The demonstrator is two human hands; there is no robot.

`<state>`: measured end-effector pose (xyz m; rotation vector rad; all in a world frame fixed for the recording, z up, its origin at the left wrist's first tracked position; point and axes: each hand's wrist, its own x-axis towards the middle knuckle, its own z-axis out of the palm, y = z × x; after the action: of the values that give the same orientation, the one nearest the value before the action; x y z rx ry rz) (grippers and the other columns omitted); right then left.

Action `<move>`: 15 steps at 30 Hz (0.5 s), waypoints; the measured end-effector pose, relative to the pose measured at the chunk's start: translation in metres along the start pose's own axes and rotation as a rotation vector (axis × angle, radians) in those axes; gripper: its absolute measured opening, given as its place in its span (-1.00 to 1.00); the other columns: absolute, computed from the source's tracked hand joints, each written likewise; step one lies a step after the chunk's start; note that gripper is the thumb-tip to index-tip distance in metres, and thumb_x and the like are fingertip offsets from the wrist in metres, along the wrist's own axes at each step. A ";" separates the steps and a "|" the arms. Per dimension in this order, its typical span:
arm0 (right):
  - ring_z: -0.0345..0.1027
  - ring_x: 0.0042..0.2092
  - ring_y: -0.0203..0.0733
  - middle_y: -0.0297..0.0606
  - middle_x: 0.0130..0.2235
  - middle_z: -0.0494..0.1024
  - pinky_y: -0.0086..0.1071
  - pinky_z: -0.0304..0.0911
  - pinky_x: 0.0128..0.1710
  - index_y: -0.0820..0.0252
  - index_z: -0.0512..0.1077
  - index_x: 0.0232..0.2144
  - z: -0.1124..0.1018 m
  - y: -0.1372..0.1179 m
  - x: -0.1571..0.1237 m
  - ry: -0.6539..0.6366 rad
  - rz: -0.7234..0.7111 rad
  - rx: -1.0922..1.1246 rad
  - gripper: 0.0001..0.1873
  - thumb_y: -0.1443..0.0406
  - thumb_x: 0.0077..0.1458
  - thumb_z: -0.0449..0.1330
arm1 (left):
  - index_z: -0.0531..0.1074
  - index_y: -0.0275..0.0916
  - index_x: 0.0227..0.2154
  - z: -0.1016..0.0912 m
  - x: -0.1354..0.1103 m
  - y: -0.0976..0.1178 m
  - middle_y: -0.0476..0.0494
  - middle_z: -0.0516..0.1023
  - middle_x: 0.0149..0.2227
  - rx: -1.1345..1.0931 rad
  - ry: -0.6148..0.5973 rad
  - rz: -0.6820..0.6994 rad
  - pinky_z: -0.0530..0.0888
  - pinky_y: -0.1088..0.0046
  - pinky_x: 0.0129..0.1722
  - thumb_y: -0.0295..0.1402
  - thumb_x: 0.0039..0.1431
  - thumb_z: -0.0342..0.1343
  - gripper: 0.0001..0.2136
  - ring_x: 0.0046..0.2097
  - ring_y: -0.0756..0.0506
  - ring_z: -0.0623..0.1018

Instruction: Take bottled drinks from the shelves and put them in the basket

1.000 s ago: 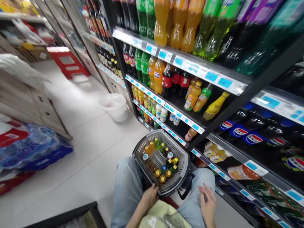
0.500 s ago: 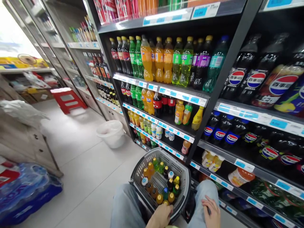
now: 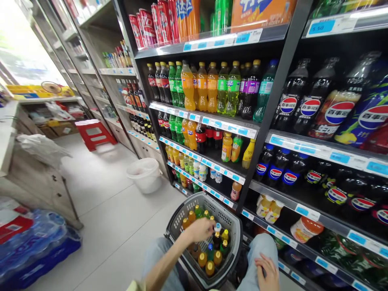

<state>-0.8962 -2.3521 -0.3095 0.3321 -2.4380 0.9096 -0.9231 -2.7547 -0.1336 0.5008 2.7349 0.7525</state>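
A grey shopping basket [image 3: 233,226] stands between my knees, with many capped drink bottles upright inside. Over its middle reaches my left hand [image 3: 200,229], fingers loosely curled and a small gap showing at the tips. They are close to a white-capped bottle [image 3: 217,227]; whether they touch it I cannot tell. The hand and forearm hide several bottles beneath. In the near part of the basket are several yellow-capped bottles [image 3: 209,267] and one blue-capped bottle [image 3: 210,251]. My right hand [image 3: 267,271] lies on my right knee, fingers apart, holding nothing.
Drink shelves [image 3: 206,117] rise in front, with more bottles on the right-hand shelves [image 3: 327,155]. A white bucket [image 3: 145,173] stands on the floor left of the basket. Farther back is a red stool [image 3: 95,133]. Plastic-wrapped bottle packs [image 3: 39,242] lie at the lower left.
My left hand has moved forward from the basket's near edge to above its middle. The view has tilted up slightly. My right hand stays on the knee.
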 end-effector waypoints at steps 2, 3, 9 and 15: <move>0.67 -0.06 0.19 -0.14 -0.19 0.77 0.11 0.47 0.02 -0.01 0.68 -0.47 0.001 -0.004 0.000 0.022 -0.001 -0.007 -0.44 -0.06 0.36 0.05 | 0.61 -0.15 -0.04 -0.053 0.013 0.002 -0.17 0.72 -0.21 0.065 0.092 0.019 0.60 0.31 -0.04 -0.38 0.30 0.06 -0.72 -0.14 -0.20 0.71; 0.67 -0.07 0.18 -0.15 -0.21 0.77 0.09 0.47 0.00 -0.01 0.68 -0.48 0.001 -0.006 0.001 0.034 -0.009 -0.008 -0.43 -0.06 0.37 0.04 | 0.61 -0.16 -0.04 -0.079 0.019 0.005 -0.14 0.72 -0.24 0.061 0.144 0.049 0.59 0.34 -0.05 -0.40 0.30 0.06 -0.72 -0.17 -0.16 0.70; 0.68 -0.08 0.12 -0.19 -0.28 0.76 0.01 0.44 0.11 0.02 0.61 -0.54 0.004 -0.026 0.003 0.148 -0.004 -0.015 -0.45 0.05 0.40 0.03 | 0.60 -0.22 -0.13 -0.203 0.060 0.048 -0.17 0.71 -0.14 -0.052 0.560 0.303 0.57 0.36 -0.01 -0.36 0.34 0.05 -0.77 -0.13 -0.11 0.66; 0.69 -0.18 0.08 -0.23 -0.31 0.76 -0.10 0.46 -0.08 0.01 0.62 -0.54 0.018 0.000 0.002 0.225 -0.137 -0.046 -0.50 0.11 0.37 0.08 | 0.57 -0.26 -0.14 -0.299 0.096 0.117 -0.17 0.69 -0.12 -0.209 0.904 0.479 0.59 0.40 -0.09 -0.33 0.32 0.09 -0.80 -0.13 -0.07 0.65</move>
<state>-0.9046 -2.3640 -0.3201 0.3554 -2.1974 0.7861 -1.0807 -2.7555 0.1625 0.9750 3.2776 1.7160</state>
